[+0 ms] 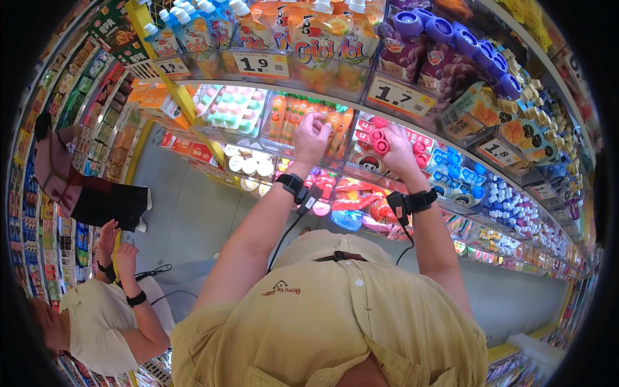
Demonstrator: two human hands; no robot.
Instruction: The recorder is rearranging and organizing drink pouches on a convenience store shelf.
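My left hand [313,140] is over a clear bin of orange carrot-shaped packs [278,116] with green tops. Its fingers are curled, and whether they hold anything is unclear. To the right, my right hand [399,150] reaches among drink pouches [365,130] with red-pink caps. Several of these caps [379,140] show at its fingers; a firm grip cannot be made out. Blue-capped pouches [452,169] lie to the right of that hand. Left of the carrot packs is a bin of pastel pink and green sweets [232,109].
An upper shelf edge with price tags [261,65] crosses above my hands, holding spouted jelly pouches [314,29] and purple-capped pouches [445,63]. Lower bins hold white-lidded cups [249,165] and red packets [355,193]. Two people [116,314] [87,184] stand at the left, near another shelf.
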